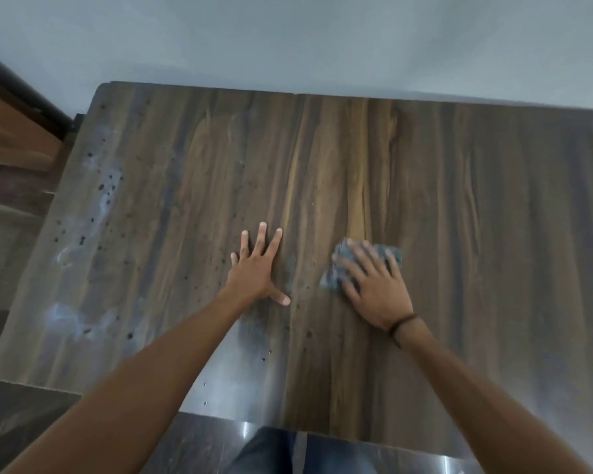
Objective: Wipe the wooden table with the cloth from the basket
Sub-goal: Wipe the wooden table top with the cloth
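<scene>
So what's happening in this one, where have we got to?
A person is wiping the wooden table with a grey cloth. The right hand presses flat on the cloth near the middle of the top, fingers spread, while the left hand rests flat on the bare wood beside it. Dark specks and whitish smears show on the table's left side, so that part looks not yet wiped.

Indoor room, probably domestic. Wooden table [459, 200] set against a plain pale wall [288, 39]. Dark polished floor [202, 446] seen below, light reflected in it. Brown wooden furniture [11, 131] placed at left, beside the table. Tabletop marked with pale smears and dark specks.
</scene>
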A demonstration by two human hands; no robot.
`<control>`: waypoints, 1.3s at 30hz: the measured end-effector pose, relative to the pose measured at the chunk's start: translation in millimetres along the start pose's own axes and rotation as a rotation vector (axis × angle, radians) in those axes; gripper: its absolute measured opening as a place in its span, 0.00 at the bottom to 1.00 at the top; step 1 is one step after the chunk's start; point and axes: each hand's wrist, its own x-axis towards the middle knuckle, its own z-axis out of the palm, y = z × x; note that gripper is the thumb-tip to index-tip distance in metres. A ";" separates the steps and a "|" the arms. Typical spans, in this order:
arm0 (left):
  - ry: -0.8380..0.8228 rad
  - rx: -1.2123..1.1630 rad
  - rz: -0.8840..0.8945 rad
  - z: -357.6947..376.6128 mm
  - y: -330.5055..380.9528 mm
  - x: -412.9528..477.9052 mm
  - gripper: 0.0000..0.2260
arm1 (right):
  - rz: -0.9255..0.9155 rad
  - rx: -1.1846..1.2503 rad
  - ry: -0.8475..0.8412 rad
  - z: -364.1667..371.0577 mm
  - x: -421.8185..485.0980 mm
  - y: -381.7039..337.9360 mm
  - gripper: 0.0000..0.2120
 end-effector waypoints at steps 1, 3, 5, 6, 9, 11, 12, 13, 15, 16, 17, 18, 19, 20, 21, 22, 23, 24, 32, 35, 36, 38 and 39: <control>-0.002 -0.003 0.007 -0.6 -0.5 2.5 0.70 | 0.059 0.010 0.023 -6.3 19.7 1.8 0.25; 0.001 0.000 0.006 -0.2 -1.2 4.6 0.70 | 0.223 0.073 0.037 -16.4 55.9 -0.9 0.25; 0.008 0.011 0.003 1.2 -2.5 4.1 0.71 | 0.312 0.118 0.043 -12.5 61.5 -15.5 0.24; 0.015 0.012 0.004 2.2 -3.5 3.6 0.71 | 0.294 0.109 0.049 -5.4 49.3 -25.1 0.24; 0.025 0.017 0.006 3.2 -3.0 1.6 0.71 | 0.143 0.011 0.056 21.3 -34.4 -53.5 0.24; 0.021 0.014 -0.001 1.5 -1.3 1.8 0.71 | 0.073 -0.029 0.008 32.5 -86.9 -60.2 0.24; 0.022 0.015 -0.002 0.9 -0.6 1.0 0.71 | 0.052 -0.033 -0.025 32.8 -97.1 -57.0 0.25; 0.027 0.016 -0.004 -1.5 0.6 0.8 0.70 | 0.038 -0.032 -0.040 30.1 -93.1 -50.7 0.24; 0.024 0.011 0.001 -4.6 2.3 0.1 0.70 | 0.100 -0.026 -0.017 22.2 -67.5 -45.7 0.24; 0.020 0.010 0.007 -5.4 3.3 -0.4 0.70 | 0.172 -0.003 0.006 18.0 -51.8 -45.6 0.24; 0.016 0.011 0.009 -5.1 4.4 -1.8 0.69 | 0.249 0.030 0.030 14.7 -40.3 -47.0 0.23; 0.010 0.013 0.005 -4.7 5.0 -4.0 0.69 | 0.305 0.051 0.052 14.9 -35.5 -50.3 0.23; 0.001 0.017 0.000 -4.1 5.4 -7.0 0.69 | 0.322 0.066 0.066 18.2 -39.5 -56.5 0.23; -0.001 0.020 -0.001 -2.7 5.5 -10.3 0.68 | 0.298 0.066 0.067 24.0 -52.7 -64.5 0.23; 0.005 0.022 0.008 -1.3 5.4 -13.8 0.67 | 0.242 0.045 0.056 31.4 -73.5 -73.8 0.23; 0.011 0.026 0.024 0.4 5.7 -18.1 0.67 | 0.178 0.010 0.050 38.4 -99.8 -81.5 0.23; 0.013 0.029 0.038 2.1 6.2 -22.1 0.67 | 0.117 -0.025 0.044 43.4 -126.1 -84.4 0.23; 0.007 0.030 0.045 4.5 6.3 -26.4 0.67 | 0.071 -0.058 0.027 46.6 -147.7 -83.2 0.23; -0.037 0.052 0.023 33.8 0.5 -36.8 0.70 | 0.346 0.057 0.067 32.7 -114.8 -75.8 0.23; -0.019 0.059 0.023 35.0 -3.6 -36.8 0.70 | 0.146 -0.026 0.061 56.5 -176.7 -89.9 0.24; -0.015 0.064 0.023 35.7 -3.7 -36.7 0.70 | 0.092 -0.040 0.059 60.3 -201.7 -89.8 0.24; -0.019 0.060 0.023 34.8 -1.8 -36.1 0.70 | 0.040 -0.070 0.052 65.7 -233.7 -79.4 0.23; -0.017 0.059 0.022 34.7 -0.7 -36.6 0.70 | 0.060 -0.067 0.051 63.6 -238.0 -73.5 0.23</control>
